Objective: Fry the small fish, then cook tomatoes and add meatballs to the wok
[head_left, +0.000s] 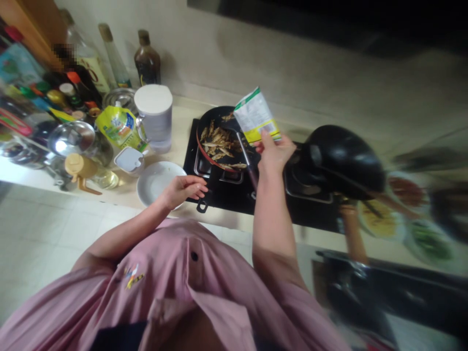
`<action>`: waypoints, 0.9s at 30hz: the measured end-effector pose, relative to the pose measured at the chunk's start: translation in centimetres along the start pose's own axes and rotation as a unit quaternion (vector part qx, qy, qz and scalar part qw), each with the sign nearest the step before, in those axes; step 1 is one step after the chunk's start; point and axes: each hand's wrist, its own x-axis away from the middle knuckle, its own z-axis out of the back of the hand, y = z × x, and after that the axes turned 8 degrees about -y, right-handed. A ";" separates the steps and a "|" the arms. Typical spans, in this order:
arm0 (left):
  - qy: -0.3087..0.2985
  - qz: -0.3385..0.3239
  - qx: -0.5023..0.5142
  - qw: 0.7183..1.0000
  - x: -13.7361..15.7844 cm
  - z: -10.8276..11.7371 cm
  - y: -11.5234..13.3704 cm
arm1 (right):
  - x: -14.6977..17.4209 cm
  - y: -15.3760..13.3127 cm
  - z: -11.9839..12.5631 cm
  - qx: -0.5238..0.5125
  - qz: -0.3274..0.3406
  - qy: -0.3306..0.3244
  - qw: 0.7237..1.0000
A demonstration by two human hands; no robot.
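My right hand [272, 151] pinches a white, green and yellow seasoning packet [256, 116] by its lower end, above the right rim of the frying pan [209, 117]. Small browned fried fish [217, 141] lie in the pan. A spatula [244, 148] leans over the pan's rim with its dark handle toward me, partly behind my right forearm. Over the pan handle [202, 206] is my left hand [185, 189], its fingers loosely bent and holding nothing that I can see. Just behind that hand sits a white plate [153, 178].
A black wok [345, 156] stands tilted on the right burner of the stove [234, 199]. Bowls of chopped food [407, 192] are at the right. Crowding the left counter are a water pitcher [155, 117], an oil jug [104, 176], a yellow pouch [122, 127] and several bottles.
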 end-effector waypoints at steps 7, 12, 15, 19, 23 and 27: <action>0.034 -0.080 -0.079 0.993 0.9 0.9 2.7 | 2.8 -1.1 2.0 -0.223 -0.122 -0.085 0.963; 0.095 -0.240 -0.259 0.931 1.7 1.7 10.8 | 7.1 -1.4 -0.8 -0.288 -0.201 -0.249 0.903; 0.074 -0.228 -0.400 0.885 2.8 1.6 16.8 | 10.5 -1.5 -3.6 -0.254 -0.252 -0.398 0.845; 0.004 -0.118 -0.470 0.875 4.4 1.6 21.5 | 13.9 -2.4 -7.6 -0.242 -0.306 -0.514 0.764; 0.011 -0.110 -0.528 0.842 6.0 3.2 23.4 | 14.9 -4.0 -11.1 -0.229 -0.333 -0.550 0.731; 0.121 -0.159 -0.700 0.686 7.4 8.0 26.3 | 13.7 -5.0 -11.1 -0.166 -0.325 -0.514 0.777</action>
